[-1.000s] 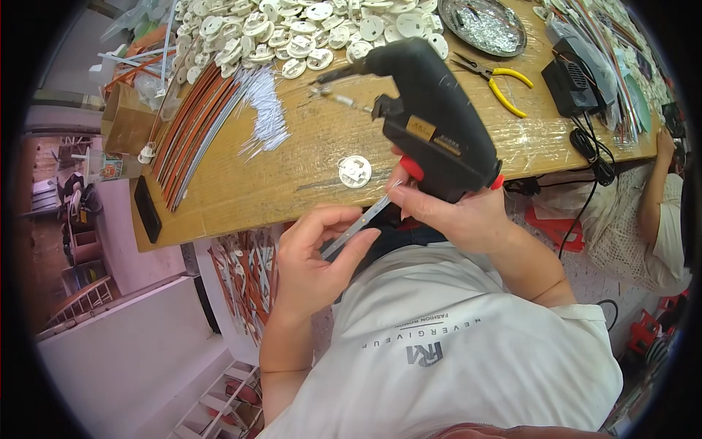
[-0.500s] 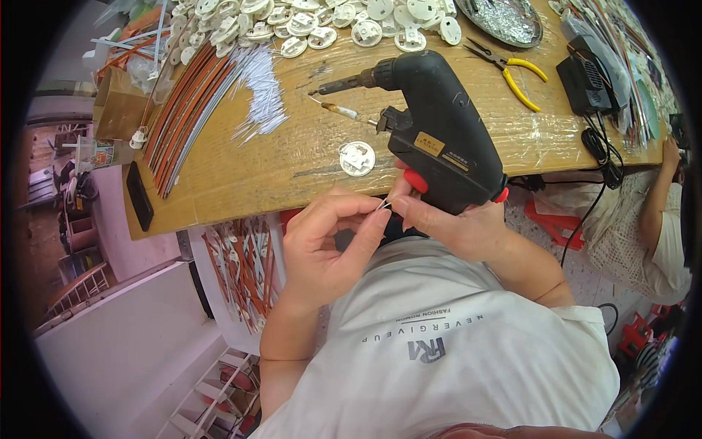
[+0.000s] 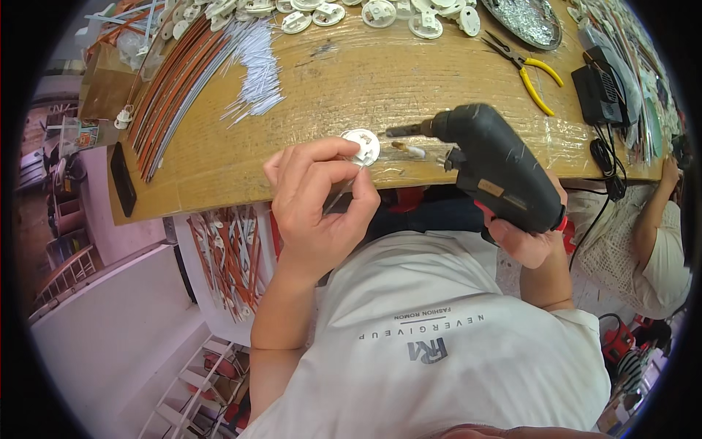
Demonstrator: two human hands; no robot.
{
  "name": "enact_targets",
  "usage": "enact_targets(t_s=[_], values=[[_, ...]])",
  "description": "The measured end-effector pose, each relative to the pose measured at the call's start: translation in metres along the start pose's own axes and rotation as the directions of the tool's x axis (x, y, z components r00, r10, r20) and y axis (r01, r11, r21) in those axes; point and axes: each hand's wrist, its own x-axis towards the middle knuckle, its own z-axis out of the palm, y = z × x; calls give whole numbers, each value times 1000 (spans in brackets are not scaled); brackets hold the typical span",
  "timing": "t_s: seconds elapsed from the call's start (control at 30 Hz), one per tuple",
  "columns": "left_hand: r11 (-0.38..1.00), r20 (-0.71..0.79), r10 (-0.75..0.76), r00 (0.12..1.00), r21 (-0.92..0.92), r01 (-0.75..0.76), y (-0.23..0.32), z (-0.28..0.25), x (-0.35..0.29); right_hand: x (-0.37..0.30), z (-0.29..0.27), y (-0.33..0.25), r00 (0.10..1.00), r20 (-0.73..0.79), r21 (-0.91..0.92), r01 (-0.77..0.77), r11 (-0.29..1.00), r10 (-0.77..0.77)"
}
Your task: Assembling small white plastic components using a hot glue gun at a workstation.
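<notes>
My right hand is wrapped round the grip of a black soldering gun with red parts. Its dark tip points left, and a brown-stained white piece shows just below the tip. At the table's near edge, my left hand pinches a thin pale wire between thumb and fingers. The left index finger touches a round white plastic disc with raised fittings, a short gap from the tip. Where the wire ends at the disc is too small to make out.
Many white discs lie along the far side. Bundled brown and grey wires and short white wires lie left. Yellow-handled pliers, a metal dish and a black corded box are right. Another person sits at right.
My hands have come apart. The left has moved up to the disc with the wire; the right has carried the soldering gun right and lower, its tip now beside the disc. The view has shifted slightly.
</notes>
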Motion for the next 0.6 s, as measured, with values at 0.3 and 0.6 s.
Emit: enact_targets(t_s=[0.3, 0.6], values=[[1000, -1, -18, 1000, -12, 18, -3, 2, -1, 7, 1, -2, 988, 127, -149, 101, 984, -83], [999, 0, -26, 1000, -30, 26, -2, 3, 0, 14, 1, 0, 970, 156, -81, 203, 976, -189]])
